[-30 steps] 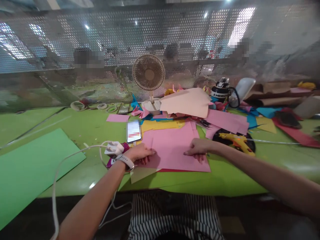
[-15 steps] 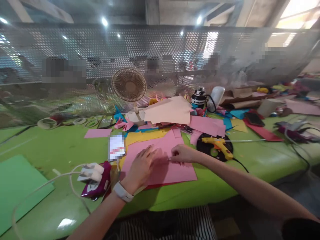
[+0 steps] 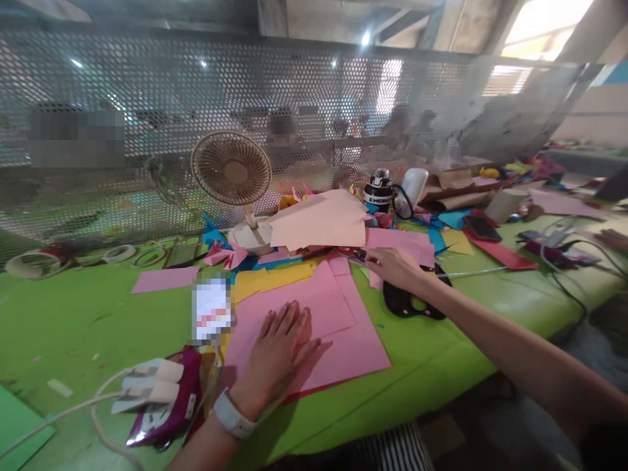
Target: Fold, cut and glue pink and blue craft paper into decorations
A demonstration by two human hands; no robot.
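My left hand (image 3: 279, 350) lies flat with its fingers spread on pink paper. Under it is a smaller pink sheet (image 3: 338, 304) on top of a larger pink sheet (image 3: 363, 353), and a red edge shows below. My right hand (image 3: 395, 267) reaches past the papers, its fingers curled on the dark handles of what look like scissors (image 3: 360, 254). Beneath my right wrist sits a round black plate (image 3: 400, 302); the yellow glue gun on it is almost wholly covered by my arm.
A phone (image 3: 212, 307) and a purple power strip (image 3: 169, 396) with white plugs stand to the left. Behind the papers are a small fan (image 3: 235, 171), a pale pink sheet (image 3: 318, 222) and a black-and-white bottle (image 3: 379, 191). A perforated metal screen (image 3: 304, 91) closes off the back.
My right hand has left the pink paper and moved forward and right to the dark handles. My left hand stays on the paper, fingers wider apart. The view has shifted slightly right.
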